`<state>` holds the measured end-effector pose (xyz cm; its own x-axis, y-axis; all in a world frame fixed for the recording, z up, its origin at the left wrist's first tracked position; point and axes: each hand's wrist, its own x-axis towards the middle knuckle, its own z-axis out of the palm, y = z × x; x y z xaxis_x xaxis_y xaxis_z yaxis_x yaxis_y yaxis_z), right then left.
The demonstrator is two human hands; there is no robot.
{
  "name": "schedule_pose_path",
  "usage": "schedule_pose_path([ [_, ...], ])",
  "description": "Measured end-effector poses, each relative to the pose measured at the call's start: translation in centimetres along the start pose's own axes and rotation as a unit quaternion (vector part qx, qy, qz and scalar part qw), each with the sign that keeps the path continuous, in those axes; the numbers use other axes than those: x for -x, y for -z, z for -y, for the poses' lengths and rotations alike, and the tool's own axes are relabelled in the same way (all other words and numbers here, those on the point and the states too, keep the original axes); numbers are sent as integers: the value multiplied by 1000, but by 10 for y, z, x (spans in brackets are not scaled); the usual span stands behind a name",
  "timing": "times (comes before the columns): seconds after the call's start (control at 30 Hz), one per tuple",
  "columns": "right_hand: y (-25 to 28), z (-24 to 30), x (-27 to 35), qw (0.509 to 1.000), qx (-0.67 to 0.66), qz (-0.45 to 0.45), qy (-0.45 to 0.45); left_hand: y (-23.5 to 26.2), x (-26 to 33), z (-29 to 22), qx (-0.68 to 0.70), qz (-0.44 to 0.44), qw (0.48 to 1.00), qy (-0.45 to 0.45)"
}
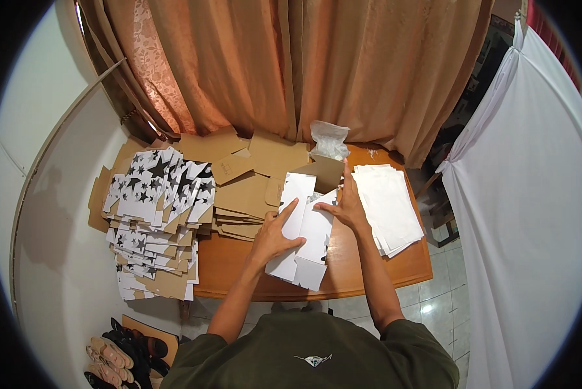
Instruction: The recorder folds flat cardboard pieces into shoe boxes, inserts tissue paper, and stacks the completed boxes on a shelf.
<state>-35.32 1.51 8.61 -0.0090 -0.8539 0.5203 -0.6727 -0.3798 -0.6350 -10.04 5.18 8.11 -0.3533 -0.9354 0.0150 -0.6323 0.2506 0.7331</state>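
Wooden table [346, 262]: cardboard stack [153, 249], white box [314, 236], probably plastic bag [330, 141] behind brown flap [327, 175].

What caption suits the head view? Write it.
Left hand and right hand on a white box between flat cardboard and white sheets.

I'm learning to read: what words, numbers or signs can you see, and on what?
No words or numbers can be read.
Brown cardboard piece: small dark mark, too small to read.
Green shirt: white emblem, no readable letters.
Star-printed stack: black stars.
White box: no readable text.
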Motion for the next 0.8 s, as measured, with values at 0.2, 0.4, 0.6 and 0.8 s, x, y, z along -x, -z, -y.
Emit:
schedule_pose_path([
  [0.2,-9,-16,6,989,-128,57,-40,-7,0,5,32,20,999,11],
  [0.4,-20,-21,17,982,-179,-58,20,-16,2,12,-6,18,1000,18],
  [0.6,-4,-34,1,971,-236,-35,31,-17,-5,16,-8,18,1000,2],
  [0.8,12,27,1,968,83,-214,99,-16,-5,13,-3,-12,999,32],
])
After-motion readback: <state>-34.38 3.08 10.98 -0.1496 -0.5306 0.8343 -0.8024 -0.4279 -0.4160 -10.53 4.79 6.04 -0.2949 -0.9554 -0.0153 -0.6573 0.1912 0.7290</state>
